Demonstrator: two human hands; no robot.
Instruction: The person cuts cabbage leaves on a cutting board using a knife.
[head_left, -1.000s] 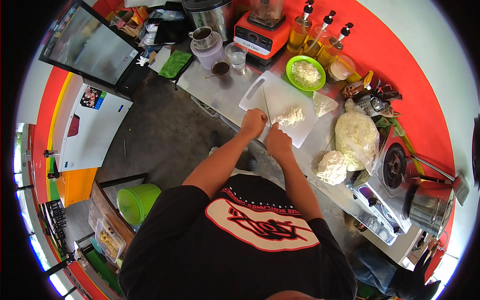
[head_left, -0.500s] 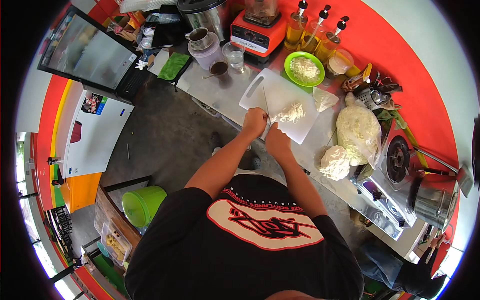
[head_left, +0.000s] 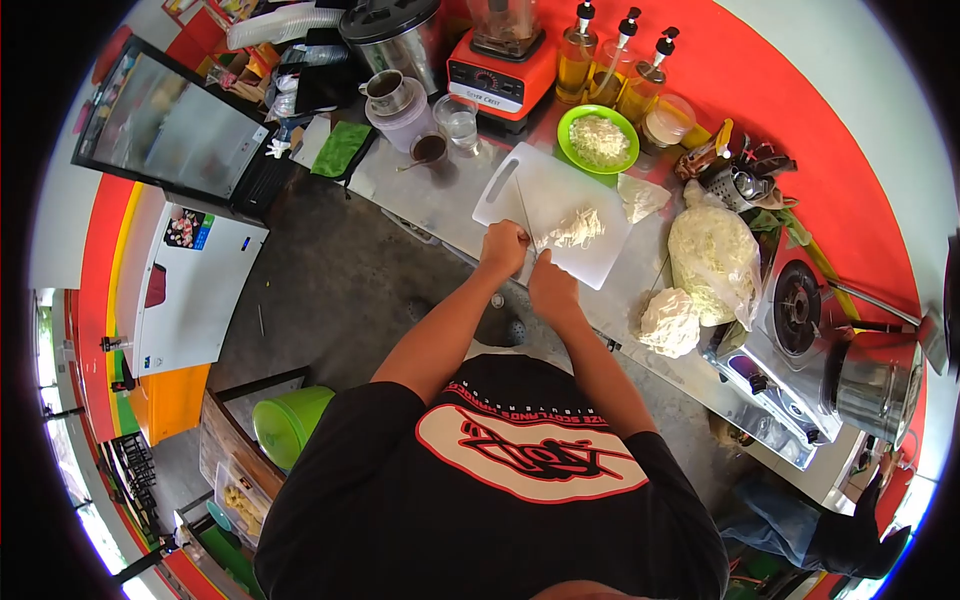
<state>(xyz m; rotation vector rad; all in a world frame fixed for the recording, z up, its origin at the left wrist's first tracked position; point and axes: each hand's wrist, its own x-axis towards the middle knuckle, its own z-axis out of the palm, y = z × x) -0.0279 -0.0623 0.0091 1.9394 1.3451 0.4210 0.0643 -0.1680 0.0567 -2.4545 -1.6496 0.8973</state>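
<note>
**Knife (head_left: 525, 215) being handled between two hands over a cutting board (head_left: 560, 185)**

In the head view, the knife is being held over the near left part of the board, its near end apparently being gripped by the right hand (head_left: 553, 287). The left hand (head_left: 505, 248) is being held in a closed curl beside the blade; whether anything is being pinched there cannot be told. Pale shreds (head_left: 578, 228) are being left lying right of the knife. A cutting or blade-clearing step seems to be being done; the next move seems to be calling for the left fingers being set clear of the edge. Beyond the board, white shreds are being held in a green bowl (head_left: 630, 155); farther right, pale stuff is being held in a plastic bag (head_left: 712, 250). On the far left, dark liquid is being held in a cup (head_left: 430, 152).
</note>
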